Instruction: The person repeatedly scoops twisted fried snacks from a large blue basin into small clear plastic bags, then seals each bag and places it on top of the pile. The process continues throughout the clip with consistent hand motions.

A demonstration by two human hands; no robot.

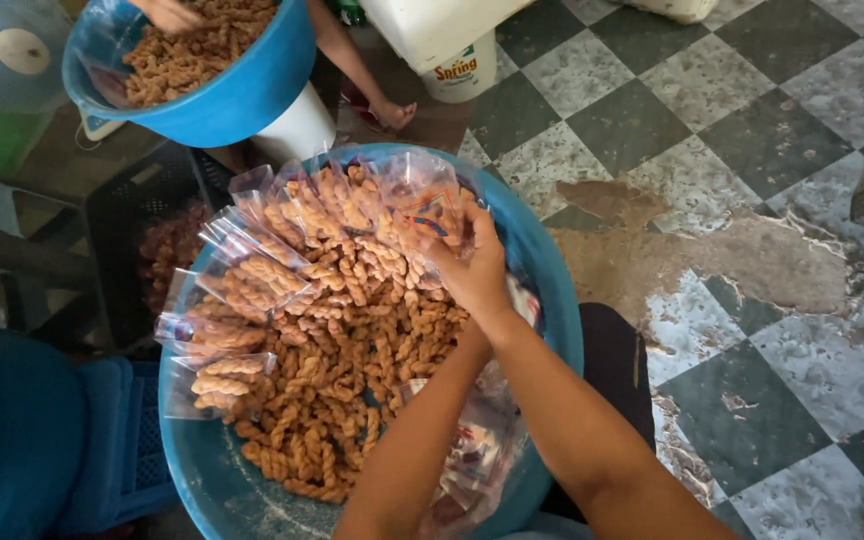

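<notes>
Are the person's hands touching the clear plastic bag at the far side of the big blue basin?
Touching. The head view shows the hands closed around the clear plastic bag, fingers overlapping its edge with no gap, above the twisted snacks in the blue basin.

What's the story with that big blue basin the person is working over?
The big blue basin is round, looks like plastic, and sits low over a checkered floor. Golden twisted snacks lie heaped inside; clear filled bags line its left and far edge. Both of the person's arms reach in, the hands together at a bag.
</notes>
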